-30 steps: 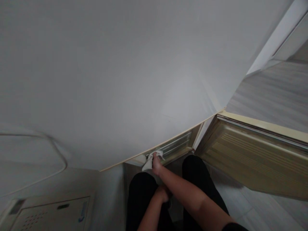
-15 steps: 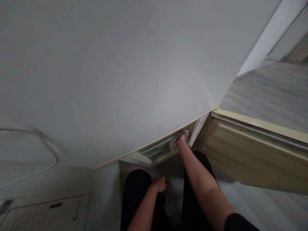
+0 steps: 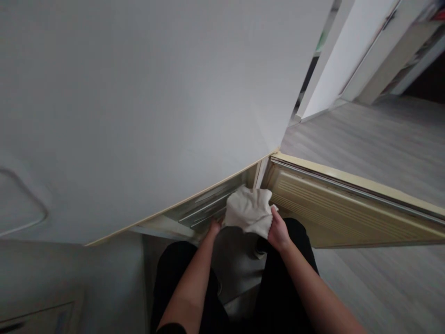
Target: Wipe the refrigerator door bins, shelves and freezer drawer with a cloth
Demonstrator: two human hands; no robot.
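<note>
A white cloth (image 3: pixel 248 209) hangs spread between my two hands, in front of the opening of a pale cabinet or fridge. My right hand (image 3: pixel 279 230) is closed on the cloth's right edge. At its left edge, my left hand (image 3: pixel 215 227) has its fingers closed on the cloth, partly hidden behind it. Shelf edges (image 3: pixel 205 209) show inside the opening, left of the cloth. The open yellowish door (image 3: pixel 333 206) stands to the right, its ribbed inner side facing me.
A large pale surface (image 3: pixel 156 106) fills the upper left. My knees in black trousers (image 3: pixel 295 241) flank the space below my hands. Grey wood-look floor (image 3: pixel 375 134) extends at the right, by a white wall (image 3: pixel 344 60). A pale panel (image 3: pixel 41 320) is at the lower left.
My right hand has drawn the cloth out of the opening, toward me. My left hand has risen from between my knees to the cloth, now spread wider. The view has shifted right.
</note>
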